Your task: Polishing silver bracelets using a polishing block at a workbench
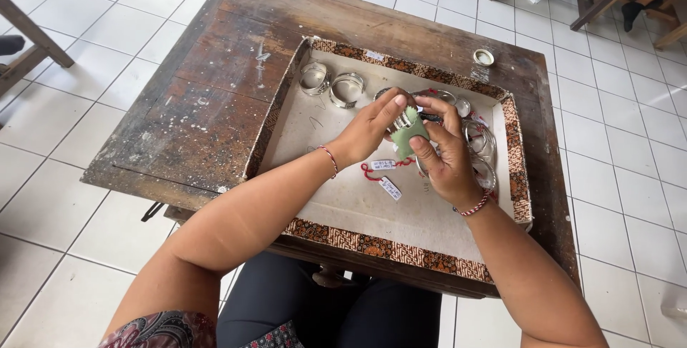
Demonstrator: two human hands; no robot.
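1. Two silver cuff bangles (330, 83) lie at the far-left corner of a shallow tray (372, 246) with a patterned brown border, which sits on a worn wooden counter (207, 104); they are well apart from both hands.
2. Left hand (368, 132) reaches in from the left, thumb and forefinger pinched on a small silver piece (405, 117) held above the tray's middle (its exact form is hard to tell).
3. That piece sits between the two hands, touching both, its long axis seemingly running away from the person.
4. A green cloth (411, 140) is pressed against the piece from the right and below.
5. Right hand (447, 155) curls closed around the cloth, thumb on top, fingers (438, 110) bent over the silver.
6. Just below the hands, white tags on red string (383, 175) rest on the tray floor; more bangles (481, 149) lie to the right, partly hidden.
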